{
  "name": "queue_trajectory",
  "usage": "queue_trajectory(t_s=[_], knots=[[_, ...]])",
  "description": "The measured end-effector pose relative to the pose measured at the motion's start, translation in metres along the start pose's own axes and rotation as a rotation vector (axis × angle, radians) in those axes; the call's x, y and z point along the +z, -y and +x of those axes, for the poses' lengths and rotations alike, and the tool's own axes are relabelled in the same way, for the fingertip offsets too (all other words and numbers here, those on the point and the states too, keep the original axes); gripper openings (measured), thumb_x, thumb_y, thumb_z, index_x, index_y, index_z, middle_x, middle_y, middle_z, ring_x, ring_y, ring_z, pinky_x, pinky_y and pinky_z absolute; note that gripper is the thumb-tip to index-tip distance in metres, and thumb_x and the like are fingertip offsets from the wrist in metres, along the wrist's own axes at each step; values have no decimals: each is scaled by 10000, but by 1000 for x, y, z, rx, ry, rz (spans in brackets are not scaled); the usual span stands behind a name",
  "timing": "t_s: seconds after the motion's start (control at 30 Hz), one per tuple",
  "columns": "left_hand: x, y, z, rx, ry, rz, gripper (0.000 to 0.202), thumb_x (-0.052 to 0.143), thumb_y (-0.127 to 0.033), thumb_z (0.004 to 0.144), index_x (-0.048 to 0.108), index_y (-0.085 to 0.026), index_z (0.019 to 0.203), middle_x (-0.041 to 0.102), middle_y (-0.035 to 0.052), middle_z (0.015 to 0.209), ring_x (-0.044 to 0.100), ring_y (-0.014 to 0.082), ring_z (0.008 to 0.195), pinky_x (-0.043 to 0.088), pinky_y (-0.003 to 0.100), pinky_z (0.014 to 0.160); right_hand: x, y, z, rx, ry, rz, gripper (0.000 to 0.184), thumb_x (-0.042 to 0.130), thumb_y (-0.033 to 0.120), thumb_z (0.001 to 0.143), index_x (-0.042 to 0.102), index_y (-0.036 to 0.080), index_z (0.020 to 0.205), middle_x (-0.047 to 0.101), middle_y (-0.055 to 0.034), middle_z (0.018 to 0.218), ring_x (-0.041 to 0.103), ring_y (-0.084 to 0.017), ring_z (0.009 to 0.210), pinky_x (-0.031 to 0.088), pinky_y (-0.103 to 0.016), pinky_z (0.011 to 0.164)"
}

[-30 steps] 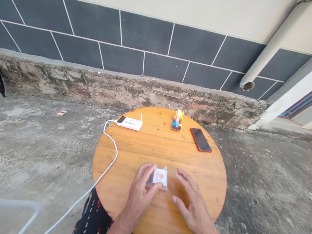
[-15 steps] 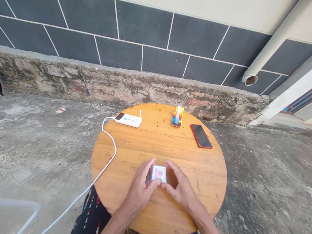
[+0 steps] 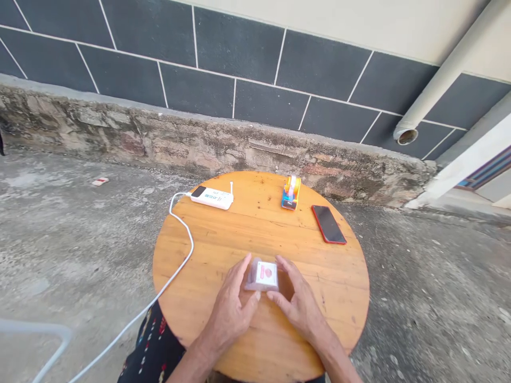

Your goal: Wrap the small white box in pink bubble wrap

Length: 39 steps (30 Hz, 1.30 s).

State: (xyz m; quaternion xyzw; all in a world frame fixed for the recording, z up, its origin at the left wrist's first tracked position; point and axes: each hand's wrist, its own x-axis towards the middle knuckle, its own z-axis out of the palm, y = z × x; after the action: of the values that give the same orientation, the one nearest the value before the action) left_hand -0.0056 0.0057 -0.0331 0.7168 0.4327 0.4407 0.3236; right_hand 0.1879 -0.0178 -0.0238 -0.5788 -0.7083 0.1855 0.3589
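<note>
White power bank (image 3: 211,198) far left on tabletop (image 3: 259,229). Left hand (image 3: 233,303) half-curled, pinching small clear packet (image 3: 263,274) at near-centre; right hand (image 3: 297,303) grips its other edge. Tape dispenser (image 3: 290,192), red phone (image 3: 328,224) far right.

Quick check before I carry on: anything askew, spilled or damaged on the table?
Nothing spilled or broken. The white cable trails off the table's left rim, and the red phone lies near its far right rim. Left hand and right hand hold the small packet.
</note>
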Motion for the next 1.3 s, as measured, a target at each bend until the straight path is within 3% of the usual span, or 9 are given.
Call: queue_trajectory(t_s=[0.13, 0.37, 0.53, 0.8, 1.3], knots=[[3, 2, 0, 9, -7, -9, 607, 516, -142, 846, 344, -233, 1420, 523, 107, 1371, 485, 249, 1272, 430, 469, 1041, 3, -2, -2, 21, 3, 31, 709, 635, 356, 813, 309, 208, 1425, 423, -142, 1439, 421, -284, 1313, 367, -493, 1074], [1, 2, 4, 4, -2, -12, 557, 492, -127, 856, 406, -255, 1391, 587, 73, 1310, 546, 220, 1209, 472, 429, 1009, 9, -1, 0, 29, 4, -57, 576, 558, 344, 876, 369, 196, 1400, 519, -137, 1361, 497, -283, 1239, 413, -501, 1022], [2, 3, 4, 45, -12, 51, 520, 491, -152, 862, 439, -244, 1372, 576, 85, 1321, 535, 237, 1219, 468, 448, 1011, 11, -2, -2, -12, -38, -98, 585, 568, 337, 867, 369, 210, 1402, 533, -130, 1346, 514, -289, 1217, 436, -493, 1001], [3, 5, -2, 72, -46, 100, 562, 505, -150, 853, 389, -228, 1398, 528, 108, 1363, 494, 250, 1256, 448, 466, 1025, 13, -4, -6, -30, -38, -78, 664, 597, 324, 849, 291, 200, 1425, 439, -141, 1424, 419, -280, 1306, 378, -493, 1064], [5, 7, 0, 81, -9, 104, 504, 464, -154, 884, 423, -239, 1379, 545, 93, 1347, 505, 243, 1242, 455, 452, 1021, 12, -1, -7, -31, -35, -151, 567, 536, 333, 890, 355, 202, 1412, 521, -124, 1365, 515, -282, 1220, 447, -481, 994]])
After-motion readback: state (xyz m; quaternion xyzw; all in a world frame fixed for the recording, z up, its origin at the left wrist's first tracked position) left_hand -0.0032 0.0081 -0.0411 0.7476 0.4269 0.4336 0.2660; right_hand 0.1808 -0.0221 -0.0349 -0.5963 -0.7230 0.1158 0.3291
